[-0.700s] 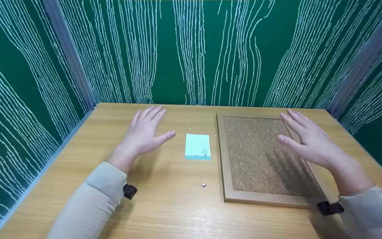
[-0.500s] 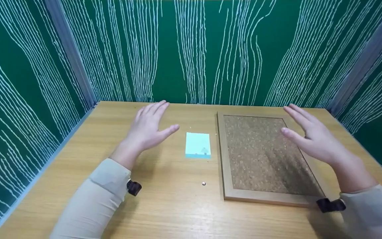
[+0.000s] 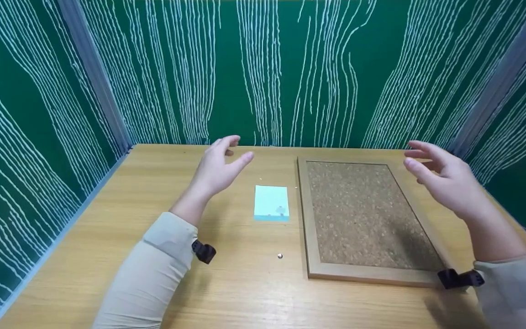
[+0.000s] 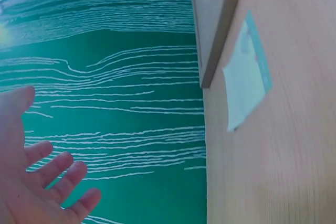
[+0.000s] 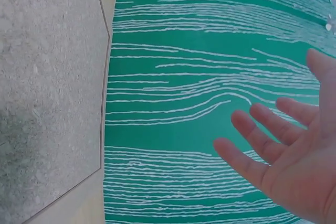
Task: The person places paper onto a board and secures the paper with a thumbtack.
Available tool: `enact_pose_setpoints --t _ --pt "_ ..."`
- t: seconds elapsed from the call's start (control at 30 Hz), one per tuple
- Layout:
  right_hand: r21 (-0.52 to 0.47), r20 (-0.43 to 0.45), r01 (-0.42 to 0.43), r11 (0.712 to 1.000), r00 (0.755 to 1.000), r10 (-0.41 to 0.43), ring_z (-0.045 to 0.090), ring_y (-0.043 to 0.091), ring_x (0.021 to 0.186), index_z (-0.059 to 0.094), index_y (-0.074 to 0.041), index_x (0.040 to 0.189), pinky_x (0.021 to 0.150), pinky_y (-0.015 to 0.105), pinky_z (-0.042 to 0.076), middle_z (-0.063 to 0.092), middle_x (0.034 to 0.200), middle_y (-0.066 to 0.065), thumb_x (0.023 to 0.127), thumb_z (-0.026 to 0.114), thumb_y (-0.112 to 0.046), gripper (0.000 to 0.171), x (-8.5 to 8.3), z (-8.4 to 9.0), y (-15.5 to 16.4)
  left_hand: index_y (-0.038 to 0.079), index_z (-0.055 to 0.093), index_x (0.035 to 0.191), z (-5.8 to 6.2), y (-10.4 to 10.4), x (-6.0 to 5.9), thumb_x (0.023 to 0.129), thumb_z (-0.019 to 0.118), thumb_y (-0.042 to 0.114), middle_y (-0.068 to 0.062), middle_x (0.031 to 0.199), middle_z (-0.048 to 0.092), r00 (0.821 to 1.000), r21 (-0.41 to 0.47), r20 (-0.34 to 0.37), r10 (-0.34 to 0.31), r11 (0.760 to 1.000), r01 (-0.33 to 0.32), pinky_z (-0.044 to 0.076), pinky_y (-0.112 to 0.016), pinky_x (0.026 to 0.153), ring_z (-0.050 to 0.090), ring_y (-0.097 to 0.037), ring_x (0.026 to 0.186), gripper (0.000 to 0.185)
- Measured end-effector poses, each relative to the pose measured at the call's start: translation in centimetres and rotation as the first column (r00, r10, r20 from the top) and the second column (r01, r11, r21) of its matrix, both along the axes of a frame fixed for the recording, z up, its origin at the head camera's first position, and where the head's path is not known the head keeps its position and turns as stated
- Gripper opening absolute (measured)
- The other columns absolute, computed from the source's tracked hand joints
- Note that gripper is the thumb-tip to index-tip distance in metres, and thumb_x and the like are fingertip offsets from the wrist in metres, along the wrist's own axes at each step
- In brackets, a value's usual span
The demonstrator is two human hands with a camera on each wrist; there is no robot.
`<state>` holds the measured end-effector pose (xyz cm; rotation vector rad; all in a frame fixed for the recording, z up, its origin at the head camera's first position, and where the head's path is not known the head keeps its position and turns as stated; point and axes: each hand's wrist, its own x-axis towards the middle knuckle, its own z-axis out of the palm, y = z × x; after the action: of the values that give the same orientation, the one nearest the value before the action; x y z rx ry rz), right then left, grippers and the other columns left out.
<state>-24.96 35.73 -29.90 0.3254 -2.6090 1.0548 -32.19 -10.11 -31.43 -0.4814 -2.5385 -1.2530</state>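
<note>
I log both hands raised, fingers loose, gripping nothing: left hand [image 3: 217,169] at 10 o'clock of the paper note [image 3: 271,203], right hand [image 3: 445,183] at 3 o'clock of the cork board [image 3: 359,210].

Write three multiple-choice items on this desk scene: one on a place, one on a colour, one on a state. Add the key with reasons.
1. Where does the paper card lie?
A. On the cork board
B. On the table, left of the cork board
C. In the left hand

2. What colour are the walls?
A. Green with white lines
B. Plain red
C. Grey

3. How is the left hand?
A. Gripping the card
B. Pressing the pin
C. Raised, holding nothing

Key: B, the card rests beside the frame; A, white streaks on green; C, its fingers are apart and free.
</note>
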Motion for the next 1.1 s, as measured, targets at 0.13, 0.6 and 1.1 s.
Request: enact_pose_setpoints --t 0.13,0.6,1.1 --pt "-0.072 0.065 0.005 0.997 0.998 -0.001 0.061 0.001 0.101 0.041 -0.015 0.155 0.074 0.019 0.055 0.056 0.139 0.018 0.105 0.054 -0.041 0.058 -0.3 -0.3 1.0 0.016 0.049 0.148 -0.1 0.7 -0.7 0.096 0.066 0.051 -0.004 0.141 0.054 0.998 0.097 0.059 0.004 0.995 -0.01 0.053 -0.036 0.093 0.053 -0.021 0.121 0.065" --pt "-0.075 0.269 0.056 0.996 0.963 -0.034 0.062 0.005 0.095 0.031 -0.002 0.157 0.071 0.034 0.06 0.047 0.141 0.03 0.102 0.057 -0.049 0.077 -2.0 -1.6 4.3 0.009 0.046 0.148 -1.9 3.6 -3.2 0.096 0.069 0.044 -0.011 0.141 0.053 0.975 0.103 0.209 0.073 0.99 -0.096 0.047 -0.039 0.103 0.053 -0.026 0.126 0.067" --pt "0.102 0.54 0.004 0.995 0.839 -0.059 0.057 0.049 0.113 0.025 0.012 0.151 0.076 0.047 0.06 0.041 0.138 0.045 0.098 0.065 -0.048 0.089 -3.2 -4.9 8.4 0.003 0.037 0.155 -4.1 4.1 -5.2 0.093 0.071 0.047 -0.015 0.157 0.04 0.863 -0.135 0.476 0.169 0.984 -0.118 0.032 -0.045 0.116 0.039 -0.03 0.142 0.084"
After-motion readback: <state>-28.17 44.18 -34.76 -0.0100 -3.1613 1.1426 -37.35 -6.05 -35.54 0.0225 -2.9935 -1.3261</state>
